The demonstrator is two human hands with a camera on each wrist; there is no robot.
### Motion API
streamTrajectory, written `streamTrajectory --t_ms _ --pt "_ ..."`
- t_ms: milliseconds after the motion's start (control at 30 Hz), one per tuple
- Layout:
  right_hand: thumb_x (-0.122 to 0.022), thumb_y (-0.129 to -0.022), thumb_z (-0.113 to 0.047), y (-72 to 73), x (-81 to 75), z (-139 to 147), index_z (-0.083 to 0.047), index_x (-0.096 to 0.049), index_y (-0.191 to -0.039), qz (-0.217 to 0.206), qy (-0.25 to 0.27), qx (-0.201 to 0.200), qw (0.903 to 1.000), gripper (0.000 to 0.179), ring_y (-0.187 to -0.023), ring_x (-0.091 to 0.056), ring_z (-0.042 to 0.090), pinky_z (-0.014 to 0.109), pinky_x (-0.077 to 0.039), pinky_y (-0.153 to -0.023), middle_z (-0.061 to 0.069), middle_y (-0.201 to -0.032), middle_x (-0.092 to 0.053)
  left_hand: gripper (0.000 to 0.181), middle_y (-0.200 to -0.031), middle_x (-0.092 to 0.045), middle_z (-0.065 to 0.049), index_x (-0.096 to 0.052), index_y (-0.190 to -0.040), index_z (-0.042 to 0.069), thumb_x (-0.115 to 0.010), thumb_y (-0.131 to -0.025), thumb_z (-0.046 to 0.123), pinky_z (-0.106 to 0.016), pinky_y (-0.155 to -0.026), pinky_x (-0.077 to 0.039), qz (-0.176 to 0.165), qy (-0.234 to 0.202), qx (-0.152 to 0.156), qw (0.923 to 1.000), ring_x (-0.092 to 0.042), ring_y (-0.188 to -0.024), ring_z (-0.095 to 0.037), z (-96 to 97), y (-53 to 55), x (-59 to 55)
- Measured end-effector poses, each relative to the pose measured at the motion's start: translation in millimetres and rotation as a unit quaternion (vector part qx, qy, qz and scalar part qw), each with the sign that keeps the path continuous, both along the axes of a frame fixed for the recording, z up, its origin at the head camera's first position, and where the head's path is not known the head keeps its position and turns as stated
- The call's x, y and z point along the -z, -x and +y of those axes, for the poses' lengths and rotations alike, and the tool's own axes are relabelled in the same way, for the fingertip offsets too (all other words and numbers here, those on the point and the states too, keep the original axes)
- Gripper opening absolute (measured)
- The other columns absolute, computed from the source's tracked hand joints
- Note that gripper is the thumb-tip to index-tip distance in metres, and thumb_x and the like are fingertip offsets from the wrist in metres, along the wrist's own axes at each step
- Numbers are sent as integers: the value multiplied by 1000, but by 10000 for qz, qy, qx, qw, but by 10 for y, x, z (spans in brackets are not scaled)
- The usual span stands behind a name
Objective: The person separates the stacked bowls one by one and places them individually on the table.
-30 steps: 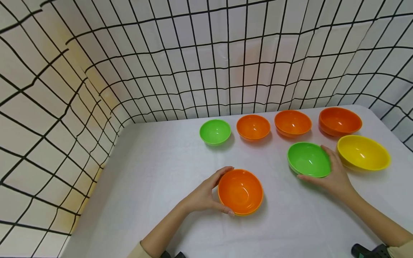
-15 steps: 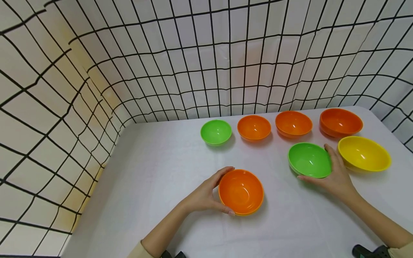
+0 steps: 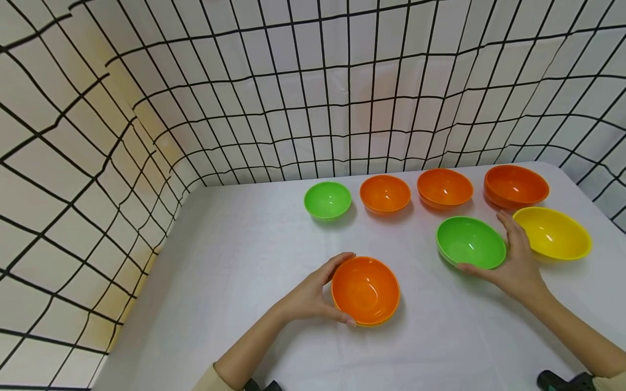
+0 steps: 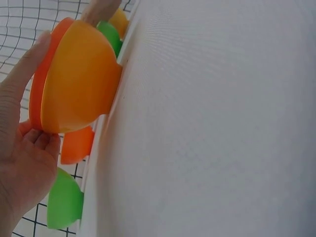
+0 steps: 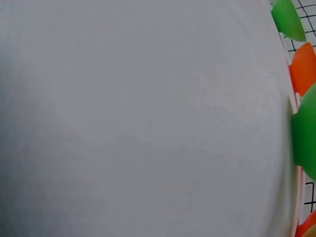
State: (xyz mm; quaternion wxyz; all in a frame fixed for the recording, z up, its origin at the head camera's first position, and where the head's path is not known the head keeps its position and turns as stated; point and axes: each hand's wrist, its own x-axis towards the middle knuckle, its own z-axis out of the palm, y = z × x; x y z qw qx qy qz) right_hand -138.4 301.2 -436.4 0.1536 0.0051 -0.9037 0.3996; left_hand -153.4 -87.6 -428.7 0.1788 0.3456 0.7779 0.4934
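An orange bowl (image 3: 365, 290) sits nested in a yellow-orange bowl (image 4: 81, 79), whose outer wall shows in the left wrist view. My left hand (image 3: 313, 296) grips this pair from the left, thumb at the near side and fingers at the far side. To the right, a larger green bowl (image 3: 470, 243) stands on the table. Around its right side is my right hand (image 3: 520, 266), fingers spread. The thumb is at the bowl's near rim, and a gap shows between the other fingers and the rim. Whether the thumb touches cannot be told.
Along the back of the white table (image 3: 235, 260) stand a small green bowl (image 3: 327, 200), two orange bowls, one here (image 3: 385, 194) and one here (image 3: 444, 188), and a red-orange bowl (image 3: 515, 186). A yellow bowl (image 3: 552, 233) is right of my right hand. Black wire grid (image 3: 348, 103) encloses the table.
My right hand has loosened from the green bowl and shifted slightly right, its fingers coming away from the rim. My left hand and its bowls have stayed in place.
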Motion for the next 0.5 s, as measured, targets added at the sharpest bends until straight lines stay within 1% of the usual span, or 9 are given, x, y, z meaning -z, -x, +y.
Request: streamTrajectory --t_ms 133,200,233,300,367,433,467,500 --pt "-88 -56 -14 4 -38 3 -17 -19 -147 400 50 -79 9992 114 -140 -11 29 65 -13 -105 9 -153 -17 108 -143 -34 11 -21 -145 24 -87 -60 27 -34 -110 -28 8 -12 -3 10000 -33 -132 -8 -3 0 8" --pt "-88 -56 -12 9 -41 2 -16 -21 -147 540 53 -137 9984 113 -140 -12 26 63 -12 -107 8 -152 -19 108 -143 -34 12 -21 -145 24 -87 -60 26 -34 -110 -28 -14 -26 -3 10000 -33 -132 -8 -3 0 10" --pt "-88 -56 -12 10 -42 -1 -16 -21 -147 552 47 -142 9984 113 -140 -13 23 60 -12 -109 8 -152 -20 108 -143 -35 12 -21 -145 24 -87 -60 26 -34 -110 -28 -15 -33 0 10000 -34 -131 -8 -3 0 12" --pt "-88 -57 -12 7 -40 -14 -15 -22 -146 609 68 -195 9979 111 -140 -14 17 45 -14 -114 9 -151 -21 108 -143 -35 12 -21 -145 24 -87 -60 26 -34 -110 -28 -25 -45 9 10000 -34 -131 -8 -2 1 14" --pt "-87 -58 -10 3 -40 -35 -14 -23 -146 657 97 -247 9975 109 -138 -15 7 27 -14 -114 9 -151 -22 107 -143 -35 12 -21 -145 25 -87 -60 26 -34 -110 -28 -30 -46 16 10000 -34 -131 -7 0 0 12" --pt "-86 -59 -8 -2 -48 -66 -18 -25 -146 621 103 -241 9977 107 -134 -16 -3 10 -12 -106 3 -150 -24 107 -143 -35 11 -21 -145 25 -87 -60 26 -35 -110 -28 -9 -39 23 10000 -34 -131 -8 0 0 7" --pt "-86 -59 -8 -4 -56 -85 -20 -25 -146 601 108 -253 9978 107 -132 -16 -7 5 -12 -102 0 -150 -25 107 -143 -35 11 -21 -145 25 -87 -61 26 -35 -110 -29 -5 -35 25 10000 -34 -131 -8 1 0 5" --pt "-86 -59 -8 -6 -69 -104 -22 -25 -145 573 123 -266 9979 106 -131 -17 -9 3 -12 -100 -3 -150 -25 107 -143 -35 11 -21 -145 24 -87 -61 27 -35 -110 -29 3 -29 25 10000 -34 -131 -8 1 0 2"
